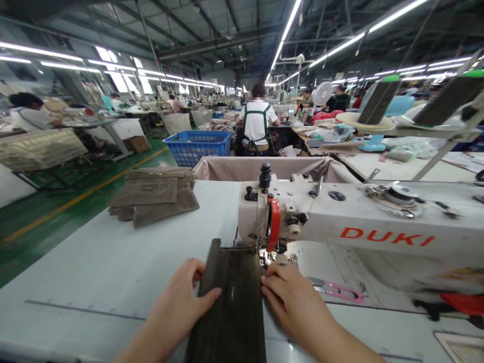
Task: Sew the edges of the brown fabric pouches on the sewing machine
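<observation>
A long dark olive fabric piece (230,297) lies on the white table in front of me, its far end under the needle of a white sewing machine (351,222) marked DUKI. My left hand (181,297) rests on the piece's left edge, thumb across the cloth and fingers curled over the edge. My right hand (291,295) presses its fingertips against the piece's right edge, just below the presser foot (270,254). Both hands grip or press the fabric.
A stack of brown fabric pieces (153,194) lies at the table's far left. Pink thread snips (336,290) lie right of my right hand. A cloth bin (272,168) hangs behind the machine. Beyond are a blue basket (196,146), a seated person in a green apron (256,123), and other workers.
</observation>
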The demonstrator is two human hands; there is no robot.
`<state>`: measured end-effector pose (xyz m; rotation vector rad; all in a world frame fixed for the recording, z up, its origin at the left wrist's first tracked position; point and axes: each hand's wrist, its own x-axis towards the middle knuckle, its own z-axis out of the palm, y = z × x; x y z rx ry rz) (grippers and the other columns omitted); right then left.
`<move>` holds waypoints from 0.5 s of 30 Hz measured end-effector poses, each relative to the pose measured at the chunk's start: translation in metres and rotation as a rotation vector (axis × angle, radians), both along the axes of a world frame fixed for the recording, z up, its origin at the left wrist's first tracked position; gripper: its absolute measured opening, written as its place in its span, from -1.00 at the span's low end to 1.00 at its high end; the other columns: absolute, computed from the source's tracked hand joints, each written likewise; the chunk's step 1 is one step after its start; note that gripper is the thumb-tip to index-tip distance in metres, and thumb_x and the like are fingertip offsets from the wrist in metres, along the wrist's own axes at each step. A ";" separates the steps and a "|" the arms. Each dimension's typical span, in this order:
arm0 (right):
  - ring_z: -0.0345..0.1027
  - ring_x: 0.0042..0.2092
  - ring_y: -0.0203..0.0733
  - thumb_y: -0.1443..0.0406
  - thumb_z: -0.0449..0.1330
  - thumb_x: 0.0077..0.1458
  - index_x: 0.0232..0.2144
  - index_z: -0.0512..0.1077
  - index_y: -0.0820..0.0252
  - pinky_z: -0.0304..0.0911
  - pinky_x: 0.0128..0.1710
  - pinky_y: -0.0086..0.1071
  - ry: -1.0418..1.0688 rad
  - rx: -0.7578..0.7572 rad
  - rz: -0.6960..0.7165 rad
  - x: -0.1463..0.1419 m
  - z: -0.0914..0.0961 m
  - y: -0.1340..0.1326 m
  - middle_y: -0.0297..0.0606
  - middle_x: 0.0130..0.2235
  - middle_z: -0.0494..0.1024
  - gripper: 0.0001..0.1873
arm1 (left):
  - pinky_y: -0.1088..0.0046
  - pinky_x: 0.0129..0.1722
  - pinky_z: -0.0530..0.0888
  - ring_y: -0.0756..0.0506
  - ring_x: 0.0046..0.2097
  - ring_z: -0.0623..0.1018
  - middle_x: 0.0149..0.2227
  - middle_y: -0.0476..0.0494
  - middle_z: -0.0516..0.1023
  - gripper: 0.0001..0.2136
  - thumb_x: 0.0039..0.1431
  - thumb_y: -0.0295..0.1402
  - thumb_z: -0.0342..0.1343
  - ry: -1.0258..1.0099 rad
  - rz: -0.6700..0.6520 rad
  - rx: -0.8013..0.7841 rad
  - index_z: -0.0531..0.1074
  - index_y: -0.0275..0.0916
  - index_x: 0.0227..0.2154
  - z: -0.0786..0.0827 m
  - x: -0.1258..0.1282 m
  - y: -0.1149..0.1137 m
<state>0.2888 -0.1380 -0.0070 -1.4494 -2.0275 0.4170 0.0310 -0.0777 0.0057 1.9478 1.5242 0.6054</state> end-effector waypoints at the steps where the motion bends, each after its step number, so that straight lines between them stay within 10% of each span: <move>1: 0.34 -0.07 -0.03 0.47 0.07 0.17 -0.28 0.49 0.15 0.32 -0.04 -0.09 0.103 -0.043 -0.025 -0.005 0.002 -0.004 -0.15 -0.16 0.45 -0.78 | 0.09 -0.12 0.48 -0.26 -0.16 0.53 -0.25 -0.14 0.48 -0.71 0.04 -0.20 0.22 -0.166 0.009 -0.123 0.29 -0.21 -0.28 0.002 0.003 -0.001; 5: 0.45 -0.14 -0.09 0.28 0.10 0.21 -0.11 0.38 0.11 0.41 -0.18 -0.23 0.843 -0.338 -0.169 -0.031 0.003 -0.020 -0.19 -0.18 0.50 -0.81 | 0.20 -0.22 0.54 -0.22 -0.22 0.61 -0.24 -0.15 0.56 -0.63 0.06 -0.24 0.18 -0.815 0.074 -0.594 0.25 -0.22 -0.09 0.014 0.018 -0.011; 9: 0.50 -0.20 -0.07 0.12 0.29 0.07 -0.07 0.27 0.16 0.41 -0.21 -0.21 1.554 -0.557 -0.237 -0.053 0.007 -0.020 -0.20 -0.20 0.54 -0.55 | 0.23 -0.38 0.58 -0.26 -0.29 0.63 -0.35 -0.18 0.60 -0.67 0.10 -0.19 0.07 -0.989 0.121 -0.881 0.39 -0.25 -0.12 0.021 0.024 -0.028; 15: 0.50 -0.28 -0.10 0.18 0.44 -0.16 0.03 0.20 0.13 0.40 -0.30 -0.29 1.753 -0.503 -0.293 -0.064 0.024 -0.012 -0.32 -0.30 0.54 -0.26 | 0.47 -0.74 0.42 -0.10 -0.63 0.51 -0.46 -0.11 0.57 -0.56 0.17 0.01 0.10 -0.843 0.199 -0.904 0.41 -0.27 -0.09 0.020 0.000 -0.038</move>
